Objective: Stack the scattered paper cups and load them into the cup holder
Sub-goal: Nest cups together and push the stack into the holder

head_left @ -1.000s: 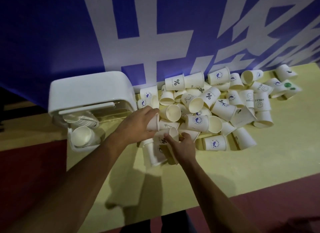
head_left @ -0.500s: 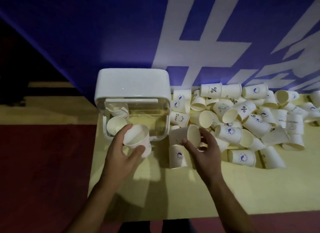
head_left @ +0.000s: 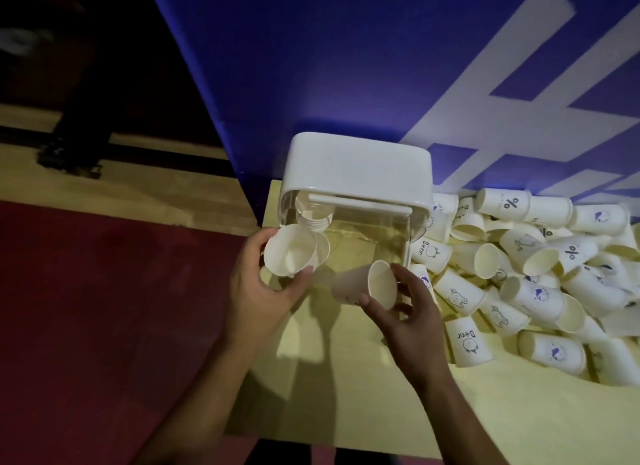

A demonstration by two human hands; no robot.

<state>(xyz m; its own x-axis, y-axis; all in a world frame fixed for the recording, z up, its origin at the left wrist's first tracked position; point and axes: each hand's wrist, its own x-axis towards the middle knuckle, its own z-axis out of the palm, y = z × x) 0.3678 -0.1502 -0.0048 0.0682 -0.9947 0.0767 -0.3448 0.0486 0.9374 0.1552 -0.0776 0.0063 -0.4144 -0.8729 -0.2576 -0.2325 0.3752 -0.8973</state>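
Two cups are in your hands above the yellow bench (head_left: 346, 378), near its left end. Your right hand (head_left: 412, 322) has its fingers (head_left: 408, 281) curled around a single cup (head_left: 367, 286) lying almost on its side, long axis running left to right, open mouth turned right and toward you, base pointing left. Your left hand (head_left: 263, 291) grips a nested pair of cups (head_left: 294, 248) by the rim, mouth tilted toward you, base aimed away at the cup holder (head_left: 356, 174) just behind; thumb and palm hide the lower wall. Inside the holder's clear front a short stack (head_left: 313, 217) hangs at the left, blurred by reflections. To the right, the scattered cups (head_left: 540, 277) lie heaped on their sides, pointing every way, cut off by the right edge of view. Behind stands a blue banner (head_left: 346, 66).
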